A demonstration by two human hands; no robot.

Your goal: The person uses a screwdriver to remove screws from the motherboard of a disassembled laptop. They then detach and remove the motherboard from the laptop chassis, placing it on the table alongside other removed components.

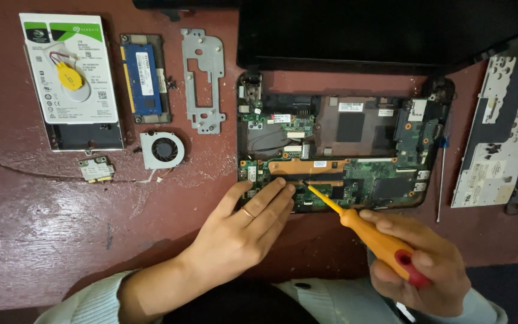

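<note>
An opened laptop base [433, 195] lies on the red table with its green circuit board [385, 177] and copper heat pipe [307, 166] bare. My left hand [241, 231], a ring on one finger, rests flat on the board's near left edge with fingers together and holds nothing. My right hand [424, 267] grips an orange screwdriver [373, 237] with a red cap. The screwdriver's tip touches the board just right of my left fingertips.
At the far left lie a hard drive [70, 78] with a yellow coin cell [69, 76], a blue memory module [144, 75], a metal bracket [202, 78], a small fan [162, 150] and a small card [96, 169]. A perforated keyboard plate [505, 120] lies right; the dark lid [391, 30] stands behind.
</note>
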